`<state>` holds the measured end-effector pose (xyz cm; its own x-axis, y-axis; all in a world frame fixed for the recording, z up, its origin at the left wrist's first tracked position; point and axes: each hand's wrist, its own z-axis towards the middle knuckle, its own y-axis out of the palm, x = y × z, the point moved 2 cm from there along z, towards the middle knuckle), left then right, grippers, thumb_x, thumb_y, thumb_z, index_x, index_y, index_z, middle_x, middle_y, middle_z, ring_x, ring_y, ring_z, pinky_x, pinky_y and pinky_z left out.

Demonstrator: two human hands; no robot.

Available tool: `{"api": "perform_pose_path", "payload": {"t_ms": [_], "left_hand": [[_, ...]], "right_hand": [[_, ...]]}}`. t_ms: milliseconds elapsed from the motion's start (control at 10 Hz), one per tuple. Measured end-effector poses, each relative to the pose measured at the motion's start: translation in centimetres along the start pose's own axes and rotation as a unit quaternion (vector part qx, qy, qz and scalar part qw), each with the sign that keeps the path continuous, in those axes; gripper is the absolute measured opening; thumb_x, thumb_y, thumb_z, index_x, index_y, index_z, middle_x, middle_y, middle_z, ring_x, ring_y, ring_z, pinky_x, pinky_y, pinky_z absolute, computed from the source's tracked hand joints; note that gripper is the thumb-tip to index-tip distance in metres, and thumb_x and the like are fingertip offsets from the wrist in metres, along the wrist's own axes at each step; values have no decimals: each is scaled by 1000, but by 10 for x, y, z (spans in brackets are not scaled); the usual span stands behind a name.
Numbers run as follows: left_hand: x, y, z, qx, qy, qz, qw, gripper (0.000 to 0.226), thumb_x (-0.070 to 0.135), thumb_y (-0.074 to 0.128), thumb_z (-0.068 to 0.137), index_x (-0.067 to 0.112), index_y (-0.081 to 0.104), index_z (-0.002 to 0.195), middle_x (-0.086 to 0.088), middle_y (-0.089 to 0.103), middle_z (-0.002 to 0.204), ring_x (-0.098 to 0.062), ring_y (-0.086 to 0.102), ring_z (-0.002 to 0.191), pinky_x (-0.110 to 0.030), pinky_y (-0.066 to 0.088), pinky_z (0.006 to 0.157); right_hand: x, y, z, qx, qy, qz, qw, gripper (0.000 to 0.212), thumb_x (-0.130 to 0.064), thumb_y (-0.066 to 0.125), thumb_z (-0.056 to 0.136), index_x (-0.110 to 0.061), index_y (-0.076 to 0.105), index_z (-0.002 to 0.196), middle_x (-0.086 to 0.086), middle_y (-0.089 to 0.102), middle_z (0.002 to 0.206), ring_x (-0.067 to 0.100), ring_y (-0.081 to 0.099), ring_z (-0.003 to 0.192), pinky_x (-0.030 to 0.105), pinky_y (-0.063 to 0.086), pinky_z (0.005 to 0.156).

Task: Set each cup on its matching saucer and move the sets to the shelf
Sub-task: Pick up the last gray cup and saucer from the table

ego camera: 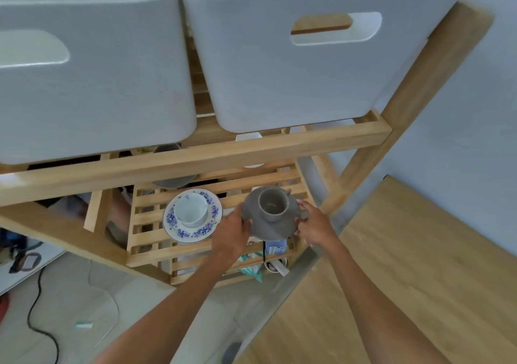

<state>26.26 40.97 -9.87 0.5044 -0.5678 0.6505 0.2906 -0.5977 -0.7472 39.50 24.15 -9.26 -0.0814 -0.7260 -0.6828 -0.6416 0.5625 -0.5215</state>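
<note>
Both hands hold a grey saucer (270,225) with a grey cup (273,205) standing upright on it, over the right part of a slatted wooden shelf (145,223). The left hand (230,233) has its fingers closed on the saucer's left rim, and the right hand (314,225) has its fingers closed on the right rim. Whether the saucer already rests on the slats cannot be told.

Just to the left, near the shelf's middle, a white cup (191,209) stands on a blue-flowered saucer (193,216) that lies on the slats, close to the grey set but apart from it. Behind it, a grey dish (174,181) is partly hidden by the rail above. Two white bins (279,70) sit on the upper shelf. A lower shelf under the slats holds small items too hidden to name.
</note>
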Motion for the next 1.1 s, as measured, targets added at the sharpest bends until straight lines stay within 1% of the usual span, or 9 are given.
{"api": "perform_pose_path", "payload": {"t_ms": [100, 300, 400, 500, 600, 700, 900, 1000, 1100], "left_hand": [[1, 6, 4, 4, 2, -10, 1000, 40, 20, 51, 100, 22, 43, 139, -3, 71, 109, -24, 68, 96, -40, 57, 77], [6, 11, 14, 22, 3, -3, 1000, 39, 24, 50, 101, 27, 41, 139, 1, 70, 101, -21, 67, 87, -33, 50, 65], [10, 11, 18, 32, 9, 14, 999, 43, 23, 44, 103, 25, 35, 145, 0, 70, 101, -22, 67, 85, -34, 53, 64], [10, 11, 23, 35, -8, 29, 999, 47, 27, 38, 104, 24, 26, 149, -4, 71, 94, -26, 67, 79, -44, 58, 64], [9, 11, 27, 39, -12, 10, 999, 46, 28, 37, 104, 28, 24, 149, -3, 71, 90, -23, 67, 76, -47, 59, 64], [11, 9, 27, 40, -8, 5, 999, 47, 27, 38, 105, 30, 24, 149, 0, 70, 92, -19, 66, 77, -43, 59, 66], [11, 9, 26, 39, -7, -3, 999, 47, 28, 38, 105, 27, 24, 150, -1, 69, 95, -19, 66, 80, -46, 60, 68], [8, 8, 27, 41, -12, -12, 999, 45, 30, 37, 105, 25, 25, 148, -3, 69, 100, -23, 66, 86, -49, 59, 69], [9, 8, 21, 33, -3, -34, 999, 42, 30, 36, 104, 22, 28, 144, -5, 69, 105, -24, 64, 88, -49, 57, 71]], "right_hand": [[3, 1, 12, 9, -10, 10, 1000, 59, -13, 51, 102, -36, 38, 154, 5, 74, 105, 24, 74, 81, 41, 64, 73], [-3, -3, 18, 24, -32, -60, 997, 58, -19, 41, 107, -39, 26, 158, 7, 64, 134, 23, 65, 89, 33, 52, 66], [-7, -2, 19, 25, -42, -104, 993, 57, -25, 36, 109, -40, 18, 160, 11, 68, 130, 27, 67, 93, 42, 57, 78], [-10, -2, 23, 31, -49, -155, 986, 56, -31, 32, 110, -38, 13, 161, 14, 75, 105, 27, 68, 84, 40, 52, 70], [-14, -3, 24, 34, -58, -190, 980, 55, -34, 28, 110, -37, 9, 161, 6, 64, 69, 17, 56, 58, 30, 39, 50], [-16, -3, 24, 32, -51, -198, 978, 55, -35, 27, 110, -38, 7, 162, 3, 59, 65, 15, 54, 56, 33, 39, 52], [-14, -2, 23, 30, -52, -201, 978, 55, -37, 25, 110, -37, 6, 162, 9, 70, 89, 16, 53, 63, 36, 42, 70], [-15, -2, 21, 32, -56, -198, 978, 56, -41, 24, 109, -37, 5, 162, 13, 72, 120, 29, 62, 88, 44, 50, 89], [-15, 2, 13, 36, -72, -175, 981, 59, -40, 30, 108, -35, 6, 163, 7, 67, 132, 36, 64, 112, 47, 49, 100]]}}
